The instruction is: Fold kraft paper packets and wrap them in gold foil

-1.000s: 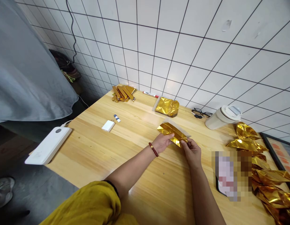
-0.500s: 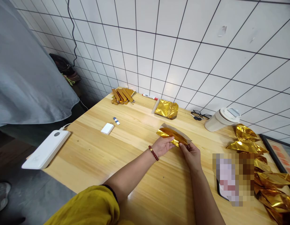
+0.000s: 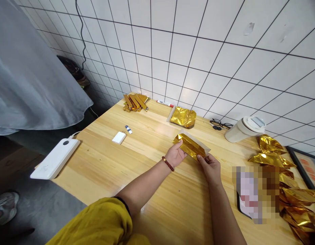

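Note:
A sheet of gold foil paper (image 3: 191,146), folded lengthwise with a pale border along its far side, is held just over the wooden table. My left hand (image 3: 175,156) grips its left part, thumb on top and fingers underneath. At its near right corner, my right hand (image 3: 209,166) pinches the edge between thumb and fingers. Beyond the held sheet lies a flat stack of gold foil sheets (image 3: 183,117). Folded gold foil pieces (image 3: 272,159) are heaped along the right side of the table.
Folded gold strips (image 3: 135,102) are piled at the far left corner, near a marker (image 3: 164,103). Glasses (image 3: 220,124) and a white tumbler (image 3: 245,129) stand by the tiled wall. A charger (image 3: 119,137), a power bank (image 3: 55,158) and a partly blurred phone (image 3: 245,204) lie around.
The foil sheet's near flap has opened out, showing more of its gold face. My left thumb has moved up and left, away from my right hand. The view has shifted slightly.

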`<action>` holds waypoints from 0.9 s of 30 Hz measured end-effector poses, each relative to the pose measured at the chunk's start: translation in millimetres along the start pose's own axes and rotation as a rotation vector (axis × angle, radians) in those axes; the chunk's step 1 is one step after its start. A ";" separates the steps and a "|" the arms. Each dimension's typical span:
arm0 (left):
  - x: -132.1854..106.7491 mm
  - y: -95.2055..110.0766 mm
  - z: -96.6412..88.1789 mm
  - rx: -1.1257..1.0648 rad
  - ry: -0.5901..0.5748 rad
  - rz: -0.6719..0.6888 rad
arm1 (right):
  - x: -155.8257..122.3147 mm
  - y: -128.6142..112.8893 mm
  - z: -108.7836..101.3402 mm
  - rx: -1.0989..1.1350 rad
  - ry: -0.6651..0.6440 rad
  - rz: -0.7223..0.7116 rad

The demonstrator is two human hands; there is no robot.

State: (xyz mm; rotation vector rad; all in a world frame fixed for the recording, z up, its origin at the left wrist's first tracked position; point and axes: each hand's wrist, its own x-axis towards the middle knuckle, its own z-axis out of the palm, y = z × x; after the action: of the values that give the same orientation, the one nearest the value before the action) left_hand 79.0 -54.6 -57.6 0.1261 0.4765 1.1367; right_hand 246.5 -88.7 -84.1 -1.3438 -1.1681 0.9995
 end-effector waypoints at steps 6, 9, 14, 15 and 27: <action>-0.2 0.2 -1.2 -0.009 -0.042 0.013 | -2.0 -9.7 4.1 0.076 0.010 -0.009; -0.3 1.0 -1.6 -0.010 -0.046 0.004 | -2.1 -11.2 3.5 0.059 0.018 -0.007; 1.2 3.1 -1.9 -0.055 -0.008 0.036 | -0.5 -4.9 1.4 0.029 0.021 0.004; 1.6 3.4 -2.3 -0.066 -0.006 0.046 | -0.2 -3.1 1.6 0.026 0.022 0.000; 7.7 -2.0 -5.6 -0.076 0.037 0.090 | 0.7 0.0 -1.3 -0.245 0.246 -0.404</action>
State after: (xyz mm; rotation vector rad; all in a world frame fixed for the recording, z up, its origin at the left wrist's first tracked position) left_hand 80.9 -49.4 -65.6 0.0608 0.4635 1.2457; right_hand 247.8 -88.3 -84.0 -1.3048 -1.3319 0.4001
